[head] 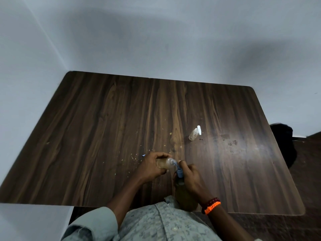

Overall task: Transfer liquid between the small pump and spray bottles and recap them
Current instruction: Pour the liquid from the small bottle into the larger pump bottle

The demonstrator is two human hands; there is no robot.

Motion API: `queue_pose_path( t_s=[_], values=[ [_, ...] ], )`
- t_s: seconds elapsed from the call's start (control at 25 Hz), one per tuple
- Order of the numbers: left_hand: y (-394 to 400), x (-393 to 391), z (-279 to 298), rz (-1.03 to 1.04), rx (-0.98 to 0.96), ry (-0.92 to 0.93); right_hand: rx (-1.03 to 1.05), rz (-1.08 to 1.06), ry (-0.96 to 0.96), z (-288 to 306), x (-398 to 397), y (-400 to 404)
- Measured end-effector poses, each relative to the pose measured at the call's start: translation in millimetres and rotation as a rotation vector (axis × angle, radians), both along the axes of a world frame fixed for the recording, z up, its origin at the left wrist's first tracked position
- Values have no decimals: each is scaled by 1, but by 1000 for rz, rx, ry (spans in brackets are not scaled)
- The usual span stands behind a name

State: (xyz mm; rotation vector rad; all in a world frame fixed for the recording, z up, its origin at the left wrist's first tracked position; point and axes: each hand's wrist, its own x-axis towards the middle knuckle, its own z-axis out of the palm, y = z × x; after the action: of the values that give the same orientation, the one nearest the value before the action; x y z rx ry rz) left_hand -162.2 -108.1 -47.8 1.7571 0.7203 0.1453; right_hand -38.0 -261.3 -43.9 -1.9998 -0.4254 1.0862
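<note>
Nearest me, the right hand grips a brownish bottle with a blue collar upright at the bench edge, while the left hand grips a small clear bottle tipped sideways, neck against it: pouring looks underway. Farther right, a clear bottle with a white pump top stands capped. Recapping remains.

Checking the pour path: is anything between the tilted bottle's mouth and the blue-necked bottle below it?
Nothing visible. The tilted bottle in the left hand meets the blue neck of the bottle held by the right hand directly.
</note>
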Motion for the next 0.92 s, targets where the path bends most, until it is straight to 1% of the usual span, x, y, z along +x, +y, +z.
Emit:
queue_pose_path(
  t_s=[0.28, 0.4, 0.48, 0.64, 0.92],
  values=[
    [1, 2, -4, 31, 0, 14, 20, 0, 4, 3, -1, 4],
    [2, 1, -5, 7, -9, 4, 0, -4, -22, -5, 2, 2],
    [2, 1, -6, 19, 0, 17, -7, -21, 0, -2, 1, 4],
    [4, 3, -9, 51, 8, 28, 38, -3, 2, 2, 0, 8],
    [5, 2, -10, 40, 18, 38, 8, -27, 4, -2, 2, 5]
  ],
)
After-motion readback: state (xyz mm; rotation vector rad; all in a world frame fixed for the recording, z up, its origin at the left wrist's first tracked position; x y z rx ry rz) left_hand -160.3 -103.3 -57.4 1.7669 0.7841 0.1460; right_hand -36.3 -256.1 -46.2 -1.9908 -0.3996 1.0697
